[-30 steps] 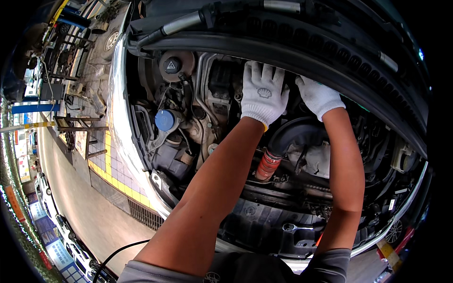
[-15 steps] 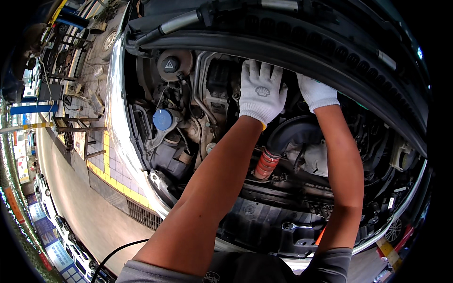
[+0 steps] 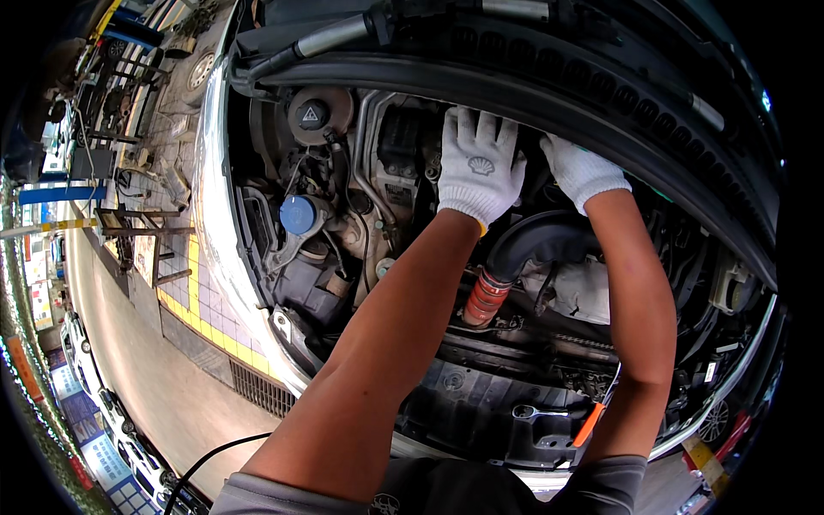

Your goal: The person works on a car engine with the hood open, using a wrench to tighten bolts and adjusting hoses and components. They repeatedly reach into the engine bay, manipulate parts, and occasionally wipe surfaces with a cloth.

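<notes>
My left hand point(image 3: 481, 165), in a white knit glove, lies back up at the rear of a car engine bay, fingers outstretched, tips partly under the black cowl edge point(image 3: 515, 90). My right hand point(image 3: 584, 174), gloved likewise, is beside it, angled under that edge, its fingertips and anything they touch hidden. Below the hands run a black curved hose point(image 3: 536, 232) and a red ribbed coupling point(image 3: 485, 299). A blue cap point(image 3: 297, 215) sits left of my left forearm. A wrench point(image 3: 541, 413) and an orange-handled tool point(image 3: 588, 424) lie at the front, beside my right forearm.
Silver-white bodywork edges the bay along the left point(image 3: 215, 197). Beyond it are a tiled floor with yellow bands point(image 3: 193, 309), a floor grate point(image 3: 262, 388), metal stands point(image 3: 146, 240), a loose wheel point(image 3: 201, 73) and parked white cars point(image 3: 103, 395). A black cable point(image 3: 215, 455) runs near my left forearm.
My right hand and forearm have shifted slightly right, uncovering more of the orange-handled tool. My left hand stays in nearly the same place, fingers still stretched out.
</notes>
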A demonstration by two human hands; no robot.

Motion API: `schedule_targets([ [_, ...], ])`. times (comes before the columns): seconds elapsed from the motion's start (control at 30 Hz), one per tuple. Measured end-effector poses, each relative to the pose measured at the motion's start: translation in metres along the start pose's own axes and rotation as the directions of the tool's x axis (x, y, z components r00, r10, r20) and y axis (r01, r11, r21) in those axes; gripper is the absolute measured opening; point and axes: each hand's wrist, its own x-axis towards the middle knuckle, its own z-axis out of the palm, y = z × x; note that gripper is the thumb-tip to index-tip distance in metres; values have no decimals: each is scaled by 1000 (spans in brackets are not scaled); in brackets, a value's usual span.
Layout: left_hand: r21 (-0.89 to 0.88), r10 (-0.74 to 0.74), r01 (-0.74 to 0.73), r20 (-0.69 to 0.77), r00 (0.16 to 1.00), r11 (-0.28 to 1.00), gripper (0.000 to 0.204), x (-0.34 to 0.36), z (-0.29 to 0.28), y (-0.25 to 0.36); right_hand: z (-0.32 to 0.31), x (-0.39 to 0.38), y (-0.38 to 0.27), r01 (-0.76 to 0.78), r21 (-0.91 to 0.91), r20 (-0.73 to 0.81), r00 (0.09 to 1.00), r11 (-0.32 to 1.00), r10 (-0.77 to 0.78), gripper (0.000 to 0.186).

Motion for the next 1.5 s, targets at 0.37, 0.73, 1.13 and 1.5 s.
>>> schedule_targets([
  [0.37, -5, 2, -2, 71, 998, 1000, 66, 1, -4, -2, -1, 4, -11, 60, -27, 58, 997, 998, -58, 37],
  [0.73, -41, 6, -5, 14, 1000, 999, 65, 1, -1, -1, -2, -3, -4, 99, -127, -13, 995, 987, -101, 34],
  [1.13, -38, 6, -5, 17, 1000, 999, 65, 0, 0, -2, 9, 6, -7, -98, 142, 82, 993, 985, 86, 39],
  [1.5, -30, 3, -3, 6, 1000, 1000, 66, -1, 1, -3, -29, 11, -23, -75, 13, 246, 967, 997, 70, 38],
])
